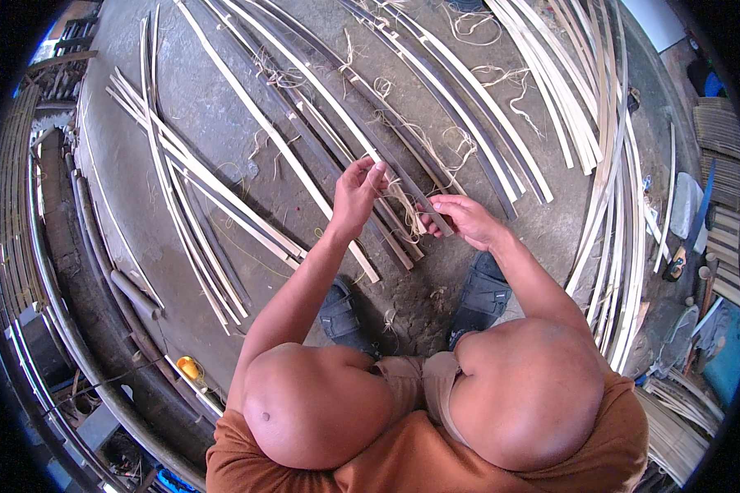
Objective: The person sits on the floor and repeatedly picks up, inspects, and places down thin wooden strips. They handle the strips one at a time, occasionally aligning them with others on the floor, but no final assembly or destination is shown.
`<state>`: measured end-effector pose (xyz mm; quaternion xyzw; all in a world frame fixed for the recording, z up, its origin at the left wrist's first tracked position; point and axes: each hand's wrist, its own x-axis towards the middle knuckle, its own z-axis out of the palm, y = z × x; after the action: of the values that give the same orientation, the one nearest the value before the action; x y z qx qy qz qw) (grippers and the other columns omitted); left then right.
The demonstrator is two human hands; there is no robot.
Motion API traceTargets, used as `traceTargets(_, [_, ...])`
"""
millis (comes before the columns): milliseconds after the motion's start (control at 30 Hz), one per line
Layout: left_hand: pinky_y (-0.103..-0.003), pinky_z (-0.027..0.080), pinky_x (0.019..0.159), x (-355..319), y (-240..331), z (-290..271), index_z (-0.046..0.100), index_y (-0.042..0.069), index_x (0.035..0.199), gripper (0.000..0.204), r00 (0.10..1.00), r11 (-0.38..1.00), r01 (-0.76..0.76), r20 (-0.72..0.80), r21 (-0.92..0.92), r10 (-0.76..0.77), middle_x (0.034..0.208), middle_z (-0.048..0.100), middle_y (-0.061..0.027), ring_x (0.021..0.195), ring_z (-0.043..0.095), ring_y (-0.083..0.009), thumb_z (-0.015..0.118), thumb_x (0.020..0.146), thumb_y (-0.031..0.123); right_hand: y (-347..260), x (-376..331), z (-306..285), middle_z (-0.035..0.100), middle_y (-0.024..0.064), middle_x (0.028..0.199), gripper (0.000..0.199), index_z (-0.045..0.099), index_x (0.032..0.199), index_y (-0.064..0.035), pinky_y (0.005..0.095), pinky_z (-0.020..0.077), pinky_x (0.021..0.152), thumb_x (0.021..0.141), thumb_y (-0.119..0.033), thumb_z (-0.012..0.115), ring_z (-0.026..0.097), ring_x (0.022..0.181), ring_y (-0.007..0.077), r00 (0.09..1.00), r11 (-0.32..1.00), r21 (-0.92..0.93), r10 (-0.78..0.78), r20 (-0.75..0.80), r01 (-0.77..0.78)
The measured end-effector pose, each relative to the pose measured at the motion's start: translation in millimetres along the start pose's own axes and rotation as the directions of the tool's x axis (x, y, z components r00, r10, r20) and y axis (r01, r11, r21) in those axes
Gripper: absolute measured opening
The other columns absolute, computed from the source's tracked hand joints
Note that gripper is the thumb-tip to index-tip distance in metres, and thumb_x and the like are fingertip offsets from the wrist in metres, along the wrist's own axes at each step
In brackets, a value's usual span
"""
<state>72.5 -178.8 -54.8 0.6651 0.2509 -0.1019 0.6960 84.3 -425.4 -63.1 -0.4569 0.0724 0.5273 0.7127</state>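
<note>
The person's left hand (358, 197) has its thumb and fingertips drawn together beside a long, pale, flat wood-like strip (349, 125); whether they pinch the strip itself or a thin fibre, I cannot tell. The right hand (467, 222) grips the near end of a long, narrow, dark grey-brown strip (411, 193) between thumb and fingers, close to the left hand and slightly nearer the body. Both strips run away toward the far edge of the view, above a bare grey concrete floor (193, 99), and a loose bunch of thin tan fibres (400, 200) hangs between the hands. More pale and dark strips lie roughly lengthwise on the floor around them, with curly fibre tangles among them. A crossed group of pale strips (173, 181) lies to the left, and a wide spread of pale strips (551, 82) lies to the far right. Two dark shoes (339, 312) stand on the floor below the hands, behind two bare bent knees. At the right edge is a saw with a blue blade (703, 205); at the lower left, a small yellow object (189, 367).
</note>
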Motion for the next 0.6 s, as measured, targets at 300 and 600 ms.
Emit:
traceTargets(300, [-0.027, 0.052, 0.07, -6, -21, -7, 0.055, 0.003, 0.108, 0.021, 0.991, 0.994, 0.1, 0.091, -0.051, -0.095, 0.088, 0.065, -0.0039, 0.077, 0.064, -0.0117, 0.064, 0.098, 0.018, -19, -28, 31, 0.055, 0.0278, 0.135, 0.067, 0.042, 0.148, -0.0043, 0.0458, 0.0445, 0.105, 0.095, -0.04, 0.063, 0.056, 0.125, 0.0392, 0.926, 0.666, -0.738, -0.339, -0.167, 0.111])
traceTargets(600, [-0.03, 0.055, 0.073, -8, -24, 5, 0.056, 0.006, 0.104, 0.015, 0.992, 0.975, 0.126, 0.043, -0.183, -0.121, 0.089, 0.062, -0.0022, 0.077, 0.063, -0.0128, 0.063, 0.098, 0.017, 36, -27, 27, 0.069, 0.0126, 0.098, 0.025, 0.065, 0.089, -0.0027, 0.0374, 0.0528, 0.077, 0.087, -0.027, 0.07, 0.066, 0.086, 0.0204, 0.995, 0.729, -0.684, -0.089, -0.048, 0.032])
